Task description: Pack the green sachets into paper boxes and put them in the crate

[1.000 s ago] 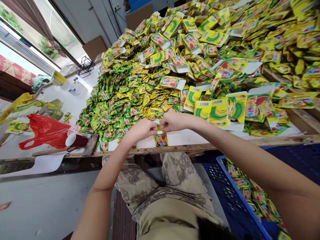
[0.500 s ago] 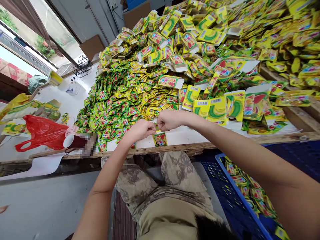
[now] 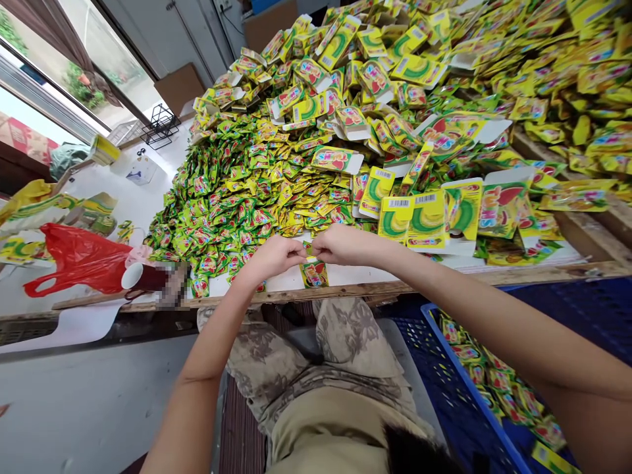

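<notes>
At the front edge of the table, my left hand and my right hand meet with fingers pinched together. Between them is a small green-and-yellow printed packet, its lettered face up and its lower end near the wooden edge. Both sets of fingertips are closed at its upper end, where a whitish strip shows; my fingers partly hide that end. Just beyond my hands lies a big heap of small green and yellow sachets. Flat printed boxes with open flaps stand right of my right hand.
More yellow boxes and larger packets pile up at the back and right. To the left are a red plastic bag, a cup and a black wire rack. A blue crate of packets sits low right.
My right hand has turned a little, its fingers now reaching more clearly to the packet's upper end. Both hands stay in nearly the same place; the view has shifted slightly.
</notes>
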Action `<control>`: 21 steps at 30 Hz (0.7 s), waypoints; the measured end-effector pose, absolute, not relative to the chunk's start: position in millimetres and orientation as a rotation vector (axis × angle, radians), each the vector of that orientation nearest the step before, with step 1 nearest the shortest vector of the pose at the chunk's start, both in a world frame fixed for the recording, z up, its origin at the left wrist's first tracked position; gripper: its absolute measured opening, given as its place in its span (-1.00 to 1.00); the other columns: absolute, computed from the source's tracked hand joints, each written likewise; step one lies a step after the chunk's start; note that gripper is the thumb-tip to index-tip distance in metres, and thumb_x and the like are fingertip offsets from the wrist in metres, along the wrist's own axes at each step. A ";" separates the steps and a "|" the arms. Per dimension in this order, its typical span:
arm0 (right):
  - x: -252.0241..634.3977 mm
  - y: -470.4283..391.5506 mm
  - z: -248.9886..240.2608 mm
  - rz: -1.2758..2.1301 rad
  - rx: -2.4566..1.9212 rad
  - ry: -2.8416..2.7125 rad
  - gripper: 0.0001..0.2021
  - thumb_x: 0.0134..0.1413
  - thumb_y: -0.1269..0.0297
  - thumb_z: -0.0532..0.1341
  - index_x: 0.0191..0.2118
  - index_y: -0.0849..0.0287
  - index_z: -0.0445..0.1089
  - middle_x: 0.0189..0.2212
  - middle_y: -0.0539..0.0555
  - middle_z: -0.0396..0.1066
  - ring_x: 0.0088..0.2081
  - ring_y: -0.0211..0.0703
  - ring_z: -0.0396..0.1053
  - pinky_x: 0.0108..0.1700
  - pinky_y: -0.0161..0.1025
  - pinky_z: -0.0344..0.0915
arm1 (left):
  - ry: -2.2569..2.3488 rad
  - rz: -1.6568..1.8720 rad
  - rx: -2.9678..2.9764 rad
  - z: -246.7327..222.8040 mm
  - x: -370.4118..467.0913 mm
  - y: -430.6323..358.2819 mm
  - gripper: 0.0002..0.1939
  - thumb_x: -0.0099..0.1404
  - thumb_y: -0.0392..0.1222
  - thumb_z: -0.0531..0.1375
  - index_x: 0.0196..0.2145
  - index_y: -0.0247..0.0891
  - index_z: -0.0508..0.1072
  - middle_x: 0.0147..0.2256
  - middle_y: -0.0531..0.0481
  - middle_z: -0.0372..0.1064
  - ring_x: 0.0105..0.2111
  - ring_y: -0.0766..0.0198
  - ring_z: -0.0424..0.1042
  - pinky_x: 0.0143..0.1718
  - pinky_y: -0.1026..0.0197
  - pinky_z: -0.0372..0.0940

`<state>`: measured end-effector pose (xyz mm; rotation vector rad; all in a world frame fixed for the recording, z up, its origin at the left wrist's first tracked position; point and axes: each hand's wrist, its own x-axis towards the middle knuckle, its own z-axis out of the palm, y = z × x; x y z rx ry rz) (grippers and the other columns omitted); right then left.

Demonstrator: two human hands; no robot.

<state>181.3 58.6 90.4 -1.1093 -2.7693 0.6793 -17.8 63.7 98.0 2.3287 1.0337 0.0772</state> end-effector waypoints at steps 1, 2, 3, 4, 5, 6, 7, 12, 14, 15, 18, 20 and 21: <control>183.8 54.4 85.5 0.665 -1.098 -2.730 -0.81 0.01 0.47 0.11 -0.44 0.24 0.48 -0.54 0.06 0.44 -0.51 -0.27 0.22 -0.42 -0.32 0.04 | 1.020 0.103 2.322 96.2 -19.4 62.8 -0.81 0.24 -0.15 0.18 -0.43 -0.29 0.53 -0.51 0.06 0.44 -0.52 0.40 0.30 -0.45 0.35 0.10; 186.5 50.5 80.1 0.660 -1.081 -2.682 -0.81 0.04 0.45 0.11 -0.41 0.25 0.49 -0.51 0.09 0.46 -0.48 -0.25 0.26 -0.40 -0.32 0.07 | 1.007 0.139 2.312 94.0 -21.2 61.5 -0.79 0.25 -0.13 0.17 -0.41 -0.29 0.53 -0.49 0.05 0.46 -0.51 0.39 0.33 -0.44 0.35 0.12; 189.2 46.9 74.2 0.660 -1.059 -2.626 -0.80 0.08 0.43 0.10 -0.37 0.25 0.49 -0.47 0.11 0.48 -0.45 -0.23 0.31 -0.38 -0.33 0.10 | 0.997 0.187 2.301 91.2 -23.1 59.5 -0.78 0.26 -0.11 0.16 -0.38 -0.29 0.54 -0.47 0.03 0.47 -0.49 0.38 0.35 -0.42 0.34 0.15; 191.7 43.4 68.0 0.664 -1.033 -2.563 -0.79 0.10 0.41 0.10 -0.34 0.25 0.50 -0.43 0.13 0.49 -0.41 -0.21 0.34 -0.35 -0.33 0.14 | 0.984 0.245 2.289 87.6 -25.0 56.9 -0.76 0.27 -0.08 0.16 -0.35 -0.29 0.54 -0.43 0.00 0.49 -0.46 0.36 0.38 -0.40 0.33 0.19; 193.9 40.1 61.8 0.674 -1.004 -2.494 -0.78 0.13 0.40 0.09 -0.30 0.24 0.50 -0.39 0.14 0.50 -0.37 -0.19 0.38 -0.32 -0.32 0.18 | 0.967 0.313 2.279 83.3 -26.7 53.8 -0.75 0.26 -0.06 0.17 -0.31 -0.28 0.55 -0.39 -0.03 0.51 -0.43 0.34 0.41 -0.37 0.32 0.23; 195.7 36.7 55.8 0.687 -0.975 -2.424 -0.77 0.16 0.38 0.08 -0.27 0.24 0.50 -0.36 0.15 0.52 -0.34 -0.17 0.40 -0.29 -0.31 0.21 | 0.946 0.391 2.270 78.1 -28.2 50.3 -0.75 0.25 -0.04 0.19 -0.29 -0.28 0.55 -0.35 -0.07 0.53 -0.39 0.31 0.44 -0.33 0.30 0.27; 196.9 33.2 50.0 0.709 -0.950 -2.351 -0.77 0.19 0.36 0.08 -0.25 0.23 0.50 -0.34 0.16 0.52 -0.32 -0.17 0.42 -0.27 -0.29 0.24 | 0.922 0.479 2.262 72.0 -29.3 46.5 -0.75 0.24 -0.04 0.21 -0.28 -0.28 0.55 -0.31 -0.10 0.53 -0.35 0.29 0.47 -0.29 0.28 0.30; 194.2 15.2 26.2 0.774 -0.828 -2.035 -0.82 0.18 0.29 0.17 -0.16 0.18 0.48 -0.24 0.15 0.54 -0.23 -0.14 0.46 -0.20 -0.23 0.35 | 0.883 0.873 2.243 40.7 -30.3 29.6 -0.84 0.25 -0.14 0.21 -0.29 -0.24 0.54 -0.25 -0.14 0.54 -0.20 0.22 0.52 -0.14 0.16 0.39; 189.9 9.8 19.3 0.733 -0.811 -1.952 -0.83 0.18 0.30 0.17 -0.16 0.16 0.47 -0.22 0.16 0.53 -0.17 -0.11 0.46 -0.12 -0.18 0.37 | 0.873 0.951 2.274 33.8 -30.9 25.8 -0.86 0.24 -0.19 0.21 -0.26 -0.23 0.54 -0.23 -0.15 0.54 -0.18 0.22 0.52 -0.11 0.15 0.40; 187.8 7.9 16.6 0.716 -0.813 -1.924 -0.83 0.19 0.30 0.17 -0.16 0.15 0.46 -0.21 0.16 0.53 -0.14 -0.10 0.45 -0.09 -0.16 0.37 | 0.866 0.969 2.298 32.1 -31.7 24.7 -0.86 0.24 -0.21 0.21 -0.25 -0.22 0.54 -0.21 -0.14 0.54 -0.18 0.22 0.52 -0.10 0.15 0.41; 183.4 4.7 12.0 0.691 -0.809 -1.896 -0.83 0.20 0.31 0.15 -0.15 0.13 0.45 -0.20 0.15 0.52 -0.11 -0.11 0.45 -0.06 -0.13 0.38 | 0.857 0.936 2.381 31.2 -35.9 23.4 -0.84 0.23 -0.21 0.23 -0.21 -0.21 0.53 -0.17 -0.14 0.54 -0.15 0.23 0.52 -0.08 0.15 0.42; 182.7 3.8 11.3 0.689 -0.812 -1.903 -0.83 0.21 0.31 0.14 -0.15 0.10 0.45 -0.18 0.14 0.52 -0.09 -0.11 0.45 -0.03 -0.12 0.39 | 0.850 0.916 2.401 31.0 -38.4 22.7 -0.81 0.22 -0.20 0.25 -0.18 -0.20 0.52 -0.15 -0.14 0.53 -0.14 0.23 0.52 -0.08 0.14 0.42; 182.8 3.5 11.3 0.693 -0.822 -1.909 -0.83 0.21 0.30 0.13 -0.16 0.09 0.45 -0.17 0.13 0.52 -0.08 -0.11 0.45 -0.03 -0.11 0.39 | 0.849 0.921 2.392 30.4 -38.9 22.2 -0.80 0.22 -0.21 0.24 -0.17 -0.21 0.52 -0.15 -0.14 0.53 -0.13 0.22 0.52 -0.07 0.13 0.42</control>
